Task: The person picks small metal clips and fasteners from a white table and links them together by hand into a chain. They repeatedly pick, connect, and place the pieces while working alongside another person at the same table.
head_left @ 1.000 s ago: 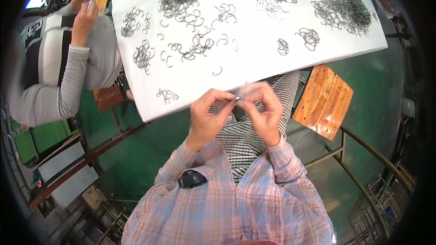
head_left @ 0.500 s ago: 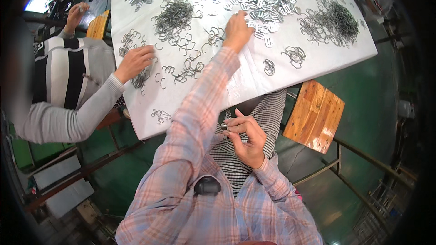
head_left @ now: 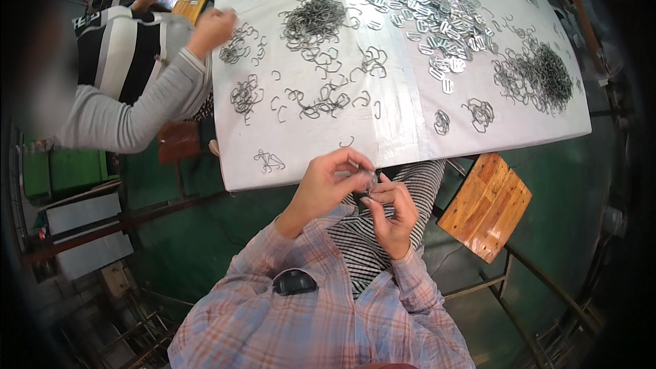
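My left hand (head_left: 333, 181) and my right hand (head_left: 392, 213) meet just below the near edge of the white table (head_left: 410, 130), over my striped lap. Between their fingertips sits a small metal clip (head_left: 369, 179), pinched by both hands. On the table lie heaps of dark wire hooks (head_left: 316, 19), flat silver buckles (head_left: 437, 7) and another dark wire heap (head_left: 543, 75). A single loose hook (head_left: 347, 142) lies close to my hands.
A person in a striped top with a grey sleeve (head_left: 130, 106) sits at the table's left, one hand (head_left: 213, 27) on the wire pieces. A wooden stool (head_left: 486, 205) stands at my right. Green floor and metal frames surround me.
My left hand, which was stretched far out onto the table among the buckles, has come back to my right hand at my lap. The other person's hand has shifted on the table.
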Available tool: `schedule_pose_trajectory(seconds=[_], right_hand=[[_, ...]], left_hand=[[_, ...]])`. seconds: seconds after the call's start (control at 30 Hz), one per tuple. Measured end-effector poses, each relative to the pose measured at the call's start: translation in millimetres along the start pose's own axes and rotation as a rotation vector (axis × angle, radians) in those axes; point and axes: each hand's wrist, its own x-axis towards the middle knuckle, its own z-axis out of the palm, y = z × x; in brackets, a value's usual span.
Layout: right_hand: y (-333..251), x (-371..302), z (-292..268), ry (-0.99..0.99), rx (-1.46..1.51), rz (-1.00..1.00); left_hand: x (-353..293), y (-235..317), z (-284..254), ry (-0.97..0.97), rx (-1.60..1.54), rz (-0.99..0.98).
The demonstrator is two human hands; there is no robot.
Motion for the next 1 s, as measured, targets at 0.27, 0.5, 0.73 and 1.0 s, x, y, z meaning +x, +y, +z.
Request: schedule_pose_trajectory(seconds=[0.27, 0.5, 0.73, 1.0], right_hand=[[-4.4, -1.2, 8.6, -0.067, -0.052, -0.027], [-6.9, -5.9, 15.6, -0.115, -0.074, -0.021], [17.4, 54.7, 18.9, -0.069, -0.197, 0.012], [97.8, 195.5, 125.8, -0.213, -0.592, -0.185]], left_hand=[[-39.0, 2.6, -2.5, 0.089, 0.153, 0.207], [-56.4, 5.5, -1.2, 0.257, 0.409, 0.420], [-63.5, 0.8, -7.5, 0.239, 0.309, 0.426], [-67.4, -1.3, -11.8, 0.233, 0.251, 0.452]])
